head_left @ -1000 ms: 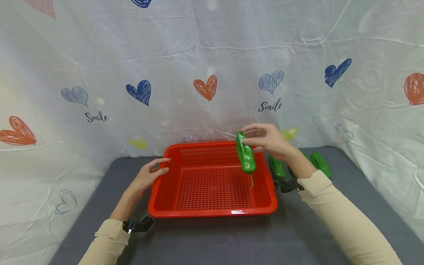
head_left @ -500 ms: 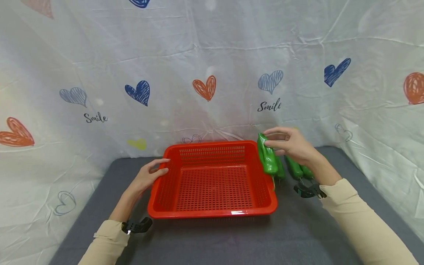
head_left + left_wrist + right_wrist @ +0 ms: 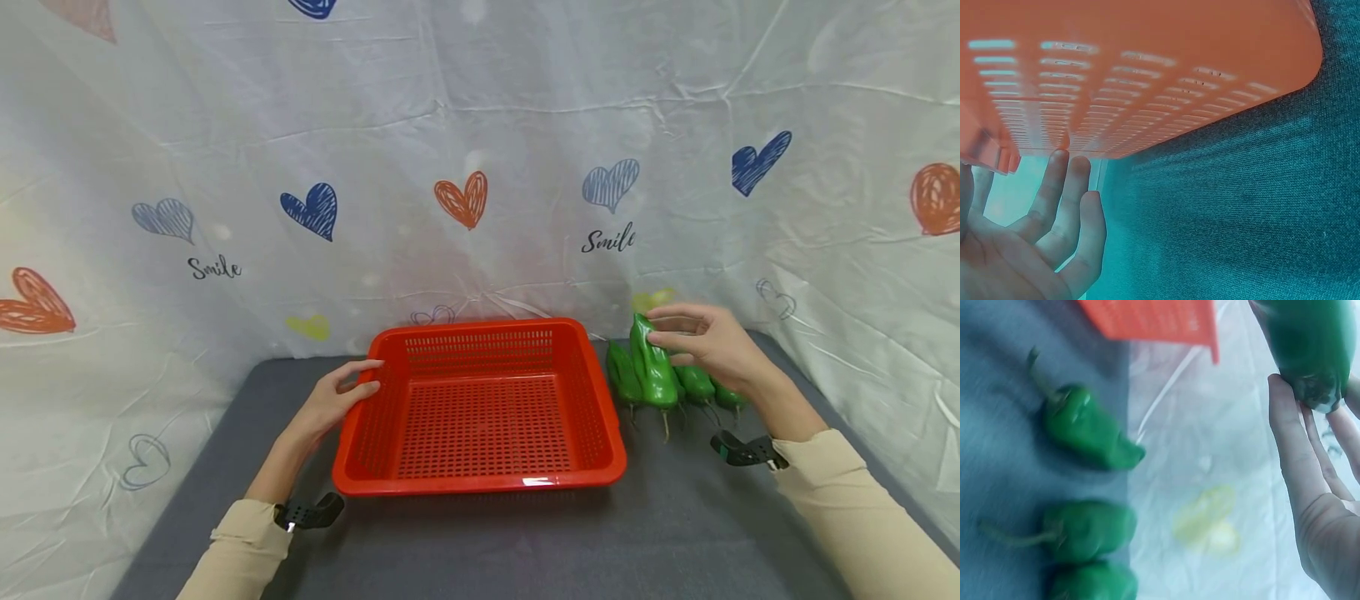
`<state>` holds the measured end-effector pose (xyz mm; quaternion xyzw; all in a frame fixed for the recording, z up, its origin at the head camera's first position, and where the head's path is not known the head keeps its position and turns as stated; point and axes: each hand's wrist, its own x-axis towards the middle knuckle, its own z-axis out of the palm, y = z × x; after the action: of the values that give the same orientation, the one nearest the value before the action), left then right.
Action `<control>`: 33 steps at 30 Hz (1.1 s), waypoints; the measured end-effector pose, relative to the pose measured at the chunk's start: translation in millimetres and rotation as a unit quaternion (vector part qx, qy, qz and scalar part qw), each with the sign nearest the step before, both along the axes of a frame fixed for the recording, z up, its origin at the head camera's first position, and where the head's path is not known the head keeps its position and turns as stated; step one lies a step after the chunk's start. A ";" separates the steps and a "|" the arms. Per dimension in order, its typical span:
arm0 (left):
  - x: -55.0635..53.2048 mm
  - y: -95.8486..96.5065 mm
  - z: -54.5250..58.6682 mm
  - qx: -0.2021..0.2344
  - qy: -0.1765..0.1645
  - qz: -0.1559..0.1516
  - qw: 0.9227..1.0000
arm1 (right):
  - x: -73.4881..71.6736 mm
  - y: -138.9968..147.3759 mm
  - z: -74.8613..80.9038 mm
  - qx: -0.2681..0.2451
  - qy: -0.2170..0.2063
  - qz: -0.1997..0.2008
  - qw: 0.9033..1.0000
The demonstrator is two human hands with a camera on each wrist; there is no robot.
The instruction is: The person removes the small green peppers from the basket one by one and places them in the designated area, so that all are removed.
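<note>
My right hand pinches a glossy green pepper near its pointed tip, its stem hanging down. In the head view it is held above several other green peppers, just right of the basket. The right wrist view shows the held pepper at the fingertips, plus a loose pepper and two more lying side by side. At the left side of a red plastic basket, my left hand holds the rim. In the left wrist view, several fingers lie along the outside below the rim.
A dark grey cloth covers the table. Behind it hangs a white curtain printed with hearts. One loose pepper lies close to the basket's right wall; others lie farther right, partly hidden by the held one.
My right hand has carried the pepper right, from over the basket's right part, past its rim, to above the loose peppers. The left hand and the basket have stayed in place.
</note>
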<state>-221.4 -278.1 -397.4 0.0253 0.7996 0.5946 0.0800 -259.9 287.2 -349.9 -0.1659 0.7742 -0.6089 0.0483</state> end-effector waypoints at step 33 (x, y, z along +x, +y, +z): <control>-0.8 0.2 -2.1 -0.011 -0.004 0.003 1.000 | 10.8 114.5 -40.7 0.103 0.034 -0.093 0.990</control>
<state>-222.2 -277.9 -399.5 0.0200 0.8057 0.5864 0.0814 -249.1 401.7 -390.6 -0.1078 0.8463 -0.5214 -0.0177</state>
